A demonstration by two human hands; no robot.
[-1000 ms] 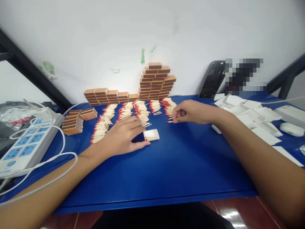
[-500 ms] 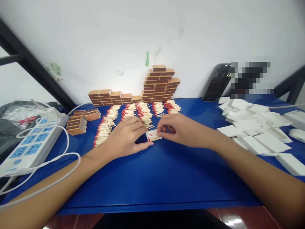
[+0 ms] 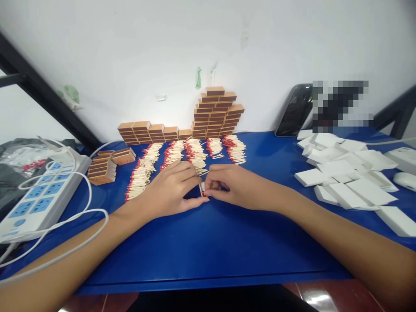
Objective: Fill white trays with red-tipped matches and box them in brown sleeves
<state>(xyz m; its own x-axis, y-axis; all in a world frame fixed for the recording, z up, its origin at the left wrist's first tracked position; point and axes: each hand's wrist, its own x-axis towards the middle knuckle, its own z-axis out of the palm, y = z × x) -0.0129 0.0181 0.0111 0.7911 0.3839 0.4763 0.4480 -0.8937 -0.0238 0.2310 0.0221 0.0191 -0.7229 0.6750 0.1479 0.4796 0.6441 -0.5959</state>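
My left hand (image 3: 170,186) rests on the blue table (image 3: 211,242), thumb and fingers closed on the left end of a small white matchbox tray (image 3: 202,188). My right hand (image 3: 232,184) covers most of that tray, its fingers pinched over it, seemingly on red-tipped matches. Rows of loose red-tipped matches (image 3: 182,158) lie just beyond both hands.
Brown matchbox sleeves (image 3: 216,112) are stacked against the wall, with a lower row (image 3: 146,131) and a small pile (image 3: 103,170) to the left. White trays (image 3: 344,177) lie scattered on the right. A power strip (image 3: 35,195) with white cables sits at the left; a dark phone (image 3: 290,110) leans on the wall.
My right hand moved from the match rows at the back down to the white tray and now covers it. My left hand stayed on the tray's left end.
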